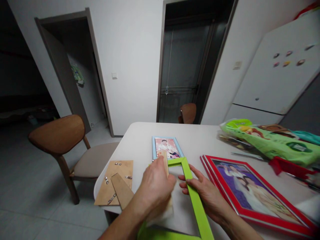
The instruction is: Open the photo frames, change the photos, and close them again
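Observation:
A bright green picture frame (194,196) lies on the white table (140,133) right in front of me. My right hand (206,191) rests on its right bar, fingers curled over the edge. My left hand (155,188) is closed on a pale wooden piece (165,160) with what looks like a light cloth under the palm, held over the frame's open middle. Just behind the green frame lies a small blue frame (166,146) with a photo in it.
A brown backing board (115,181) with metal clips and a stand lies at the table's left edge. Stacked red frames (255,193) with a photo lie to the right, bagged goods (272,140) behind them. A wooden chair (65,140) stands to the left.

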The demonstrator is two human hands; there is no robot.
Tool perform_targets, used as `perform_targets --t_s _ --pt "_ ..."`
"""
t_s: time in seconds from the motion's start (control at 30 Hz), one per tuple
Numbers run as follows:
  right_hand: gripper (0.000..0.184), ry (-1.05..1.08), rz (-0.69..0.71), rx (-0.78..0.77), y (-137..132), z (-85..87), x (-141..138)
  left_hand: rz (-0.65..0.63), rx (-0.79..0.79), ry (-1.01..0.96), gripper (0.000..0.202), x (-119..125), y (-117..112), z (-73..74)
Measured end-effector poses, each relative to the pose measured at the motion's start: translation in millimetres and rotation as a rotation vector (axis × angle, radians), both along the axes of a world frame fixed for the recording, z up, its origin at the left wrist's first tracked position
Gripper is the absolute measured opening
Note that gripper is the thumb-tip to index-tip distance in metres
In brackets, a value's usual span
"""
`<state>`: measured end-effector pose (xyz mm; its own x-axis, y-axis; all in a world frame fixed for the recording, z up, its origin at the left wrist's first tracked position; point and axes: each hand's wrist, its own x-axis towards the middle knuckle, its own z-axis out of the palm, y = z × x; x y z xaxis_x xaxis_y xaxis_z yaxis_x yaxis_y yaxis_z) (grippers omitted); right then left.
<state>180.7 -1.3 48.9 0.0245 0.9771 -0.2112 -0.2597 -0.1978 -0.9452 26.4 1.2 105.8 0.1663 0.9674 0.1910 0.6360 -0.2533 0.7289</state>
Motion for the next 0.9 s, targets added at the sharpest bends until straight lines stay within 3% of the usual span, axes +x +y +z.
perform_targets --t_s 0.13,0.27,0.47,0.63,0.7,0.77,0.83,0.9 --pt "0.068 -0.197 -0.053 -0.028 11.4 -20.0 17.1 0.1 -0.098 -0.319 0.047 -45.5 15.8 -3.9" --pt "0.058 -0.449 -0.056 0.025 18.9 -39.7 31.5 0.103 -0.171 -0.447 0.043 -80.5 19.3 -20.0" --pt "0.049 -0.824 -0.055 0.145 23.6 -52.9 40.2 0.071 -0.241 -0.653 0.035 -100.7 9.6 -34.6" --pt "0.054 -0.996 -0.076 0.131 25.4 -49.9 36.2 0.117 -0.304 -0.895 0.034 -110.4 6.4 -31.9" --pt "0.054 -0.982 -0.128 0.193 23.4 -45.7 30.4 0.113 -0.325 -0.965 0.038 -108.5 5.2 -28.5" --pt "0.053 -0.83 -0.166 0.252 17.1 -37.6 20.1 0.074 -0.312 -1.029 0.04 -100.9 3.9 -26.2" --pt "0.056 -0.508 -0.083 0.218 6.5 -25.5 5.4 0.035 -0.297 -1.076 0.041 -88.2 3.0 -26.8" --pt "0.057 -0.148 0.091 0.135 -5.4 -12.9 -10.9 0.019 -0.287 -1.108 0.04 -72.7 2.4 -30.6"
